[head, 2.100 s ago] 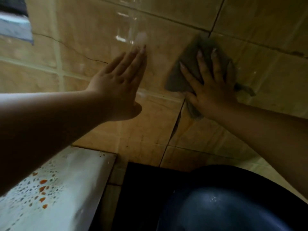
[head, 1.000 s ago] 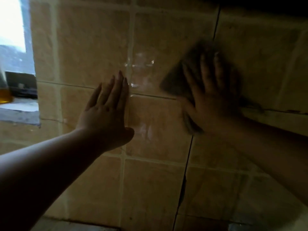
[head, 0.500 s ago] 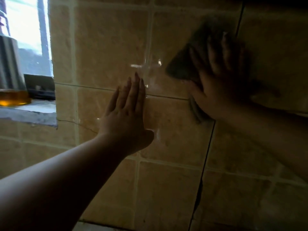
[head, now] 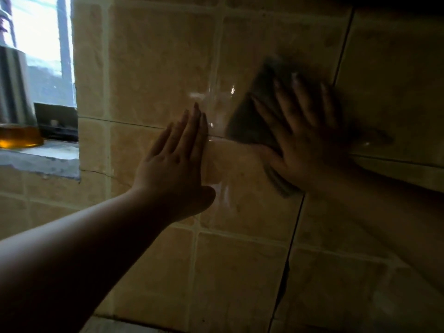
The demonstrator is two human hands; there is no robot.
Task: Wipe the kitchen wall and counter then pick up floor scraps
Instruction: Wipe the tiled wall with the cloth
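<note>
Head view: right hand (head: 310, 138) lies flat, fingers (head: 281, 97) spread, pressing the cloth (head: 249, 121) to the wall (head: 156, 68). Left hand (head: 177, 164) braces beside it, fingers straight and together.

Risk: wet glaze; the bracing palm may slip, or the cloth may slide out from under the flat fingers.

Bottle (head: 14, 97) on sill (head: 40, 157): amber liquid, low level. A sweep could topple it.
</note>
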